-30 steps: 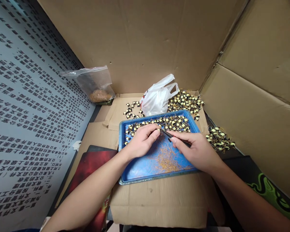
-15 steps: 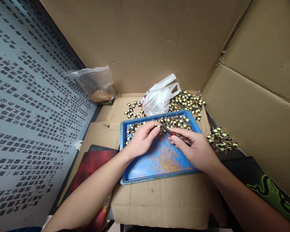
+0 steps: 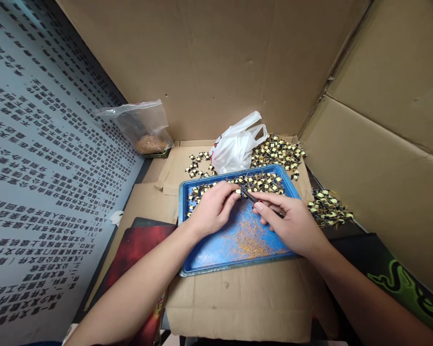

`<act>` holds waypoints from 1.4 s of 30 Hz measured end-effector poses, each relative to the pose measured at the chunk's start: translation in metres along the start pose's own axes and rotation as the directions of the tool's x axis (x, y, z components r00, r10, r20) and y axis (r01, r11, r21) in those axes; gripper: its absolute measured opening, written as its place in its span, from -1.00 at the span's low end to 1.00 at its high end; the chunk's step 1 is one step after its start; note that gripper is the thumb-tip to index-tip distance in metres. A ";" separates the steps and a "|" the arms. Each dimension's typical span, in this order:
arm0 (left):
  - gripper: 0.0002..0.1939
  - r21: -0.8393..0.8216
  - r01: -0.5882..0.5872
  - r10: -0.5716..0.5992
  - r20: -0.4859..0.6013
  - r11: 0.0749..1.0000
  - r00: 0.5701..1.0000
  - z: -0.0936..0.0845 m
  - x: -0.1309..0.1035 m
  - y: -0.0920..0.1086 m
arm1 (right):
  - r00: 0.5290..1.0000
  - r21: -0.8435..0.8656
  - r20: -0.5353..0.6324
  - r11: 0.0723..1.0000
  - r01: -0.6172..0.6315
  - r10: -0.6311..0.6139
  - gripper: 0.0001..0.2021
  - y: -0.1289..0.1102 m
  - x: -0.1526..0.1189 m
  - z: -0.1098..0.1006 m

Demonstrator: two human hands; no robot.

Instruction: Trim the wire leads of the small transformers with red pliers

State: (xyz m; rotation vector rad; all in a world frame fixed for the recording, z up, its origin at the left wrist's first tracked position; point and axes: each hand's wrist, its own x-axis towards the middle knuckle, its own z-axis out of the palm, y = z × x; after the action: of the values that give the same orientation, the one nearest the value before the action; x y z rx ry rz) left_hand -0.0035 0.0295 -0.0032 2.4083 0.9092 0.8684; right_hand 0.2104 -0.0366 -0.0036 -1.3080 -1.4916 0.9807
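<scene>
Over the blue tray (image 3: 205,262), my left hand (image 3: 212,206) pinches a small yellow-and-black coil component (image 3: 238,191) between thumb and fingertips. My right hand (image 3: 292,218) is closed around a slim black hand tool (image 3: 250,196) with a bit of red on its grip; its exact kind is hard to make out. The tool's tip meets the component at my left fingertips. Many similar coil components (image 3: 263,181) with thin wire leads lie along the tray's back. Loose copper-coloured wire bits (image 3: 252,240) are scattered on the tray floor below my hands.
Behind the tray stands a white plastic bag (image 3: 234,149), with heaps of coil components (image 3: 279,151) beside it and another pile (image 3: 330,209) at right. A clear zip bag (image 3: 149,139) holds copper-coloured bits at back left. Cardboard walls (image 3: 216,62) enclose the back and right.
The tool's tip has shifted slightly at the component, and the left fingers have adjusted a little. Both hands stay nearly in place over the tray.
</scene>
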 end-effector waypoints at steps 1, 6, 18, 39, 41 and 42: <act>-0.75 -0.002 0.002 -0.002 0.002 1.000 1.000 0.000 0.000 0.000 | 1.000 -0.005 0.004 1.000 0.006 -0.006 -0.63 0.000 0.000 0.000; -0.70 -0.105 0.074 -0.070 0.040 0.992 0.997 -0.002 0.001 0.002 | 0.999 -0.107 0.051 0.994 0.016 -0.011 -0.60 0.000 -0.001 -0.005; -0.62 -0.804 0.393 -0.206 0.336 0.446 0.919 0.005 0.000 -0.004 | 0.993 -0.180 0.110 0.981 0.070 -0.051 -0.60 -0.006 -0.003 -0.013; -0.53 -0.761 0.482 -0.203 0.439 0.433 0.875 0.001 0.000 0.002 | 0.989 -0.091 0.040 0.985 0.145 -0.142 -0.70 -0.002 -0.002 -0.001; -0.54 -0.723 0.482 -0.183 0.456 0.494 0.871 0.001 -0.001 0.003 | 0.992 -0.068 0.048 0.991 0.116 -0.113 -0.81 -0.003 -0.003 -0.001; -0.54 -0.709 0.473 -0.174 0.455 0.523 0.873 0.001 -0.001 0.004 | 0.994 -0.059 0.044 0.993 0.106 -0.103 -0.85 -0.004 -0.004 -0.001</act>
State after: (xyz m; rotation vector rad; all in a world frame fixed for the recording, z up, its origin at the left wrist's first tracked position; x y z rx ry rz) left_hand -0.0020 0.0257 -0.0019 1.4293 0.6009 0.5181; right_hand 0.2105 -0.0410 0.0001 -1.2460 -1.6156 0.9050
